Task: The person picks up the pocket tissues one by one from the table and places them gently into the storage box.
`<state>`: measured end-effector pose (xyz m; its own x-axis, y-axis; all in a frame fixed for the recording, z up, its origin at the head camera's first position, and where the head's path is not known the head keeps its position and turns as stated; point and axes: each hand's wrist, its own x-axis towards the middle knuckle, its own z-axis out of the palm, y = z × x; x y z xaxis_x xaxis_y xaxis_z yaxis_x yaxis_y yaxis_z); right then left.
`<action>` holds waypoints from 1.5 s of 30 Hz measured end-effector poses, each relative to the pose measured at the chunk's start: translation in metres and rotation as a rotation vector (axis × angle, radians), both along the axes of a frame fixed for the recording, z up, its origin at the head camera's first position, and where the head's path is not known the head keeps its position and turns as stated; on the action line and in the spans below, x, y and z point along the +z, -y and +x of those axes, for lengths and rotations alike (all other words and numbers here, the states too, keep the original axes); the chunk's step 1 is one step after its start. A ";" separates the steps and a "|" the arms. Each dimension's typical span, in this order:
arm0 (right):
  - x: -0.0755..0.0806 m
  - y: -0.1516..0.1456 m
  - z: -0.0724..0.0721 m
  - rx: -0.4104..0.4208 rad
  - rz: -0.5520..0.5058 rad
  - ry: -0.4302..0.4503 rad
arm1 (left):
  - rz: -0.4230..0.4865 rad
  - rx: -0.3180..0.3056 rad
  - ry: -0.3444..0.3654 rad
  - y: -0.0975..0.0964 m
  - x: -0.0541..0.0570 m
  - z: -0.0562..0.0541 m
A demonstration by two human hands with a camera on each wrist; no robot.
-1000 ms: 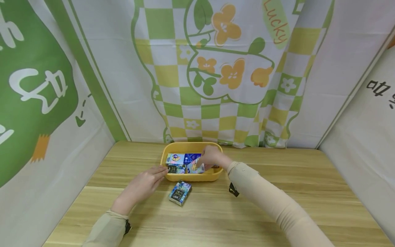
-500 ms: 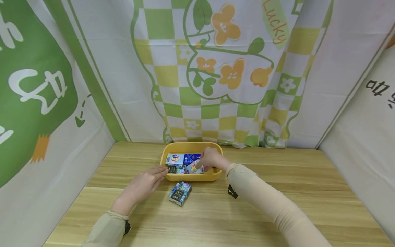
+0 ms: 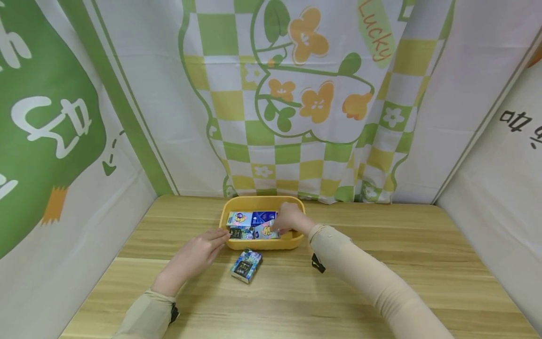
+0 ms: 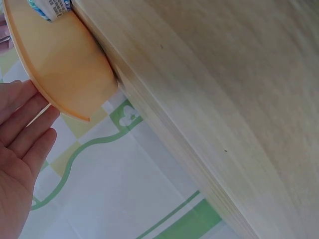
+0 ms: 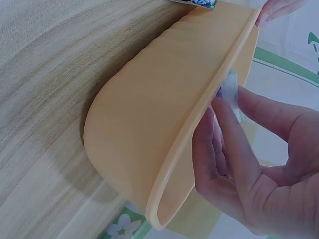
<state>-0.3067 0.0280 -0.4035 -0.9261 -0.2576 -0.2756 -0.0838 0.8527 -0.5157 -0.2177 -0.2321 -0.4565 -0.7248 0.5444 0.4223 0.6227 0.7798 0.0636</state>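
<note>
My right hand [image 3: 289, 219] pinched a small pack [image 3: 267, 230] inside the tray [image 3: 262, 244], fingers [image 5: 219, 144] curled on its edges. It seemed light, slick and crushable, best held by its sides. My left hand [image 3: 195, 254], fingers straight, touched the tray's rim.

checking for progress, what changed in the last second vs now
The right hand has lowered its small pale packet from tilted up above the front rim to lying low inside the yellow tub, still pinching it. The left hand stays with straight fingers at the tub's left rim, and the boxed pack on the table has not moved.
</note>
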 end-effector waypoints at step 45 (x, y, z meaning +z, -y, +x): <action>-0.002 0.007 -0.004 -0.080 -0.013 0.006 | -0.011 0.010 0.008 -0.001 0.000 0.000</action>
<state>-0.3110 0.0213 -0.4055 -0.9423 -0.1866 -0.2780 -0.0128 0.8498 -0.5269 -0.2174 -0.2313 -0.4565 -0.7336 0.5418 0.4103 0.6147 0.7865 0.0604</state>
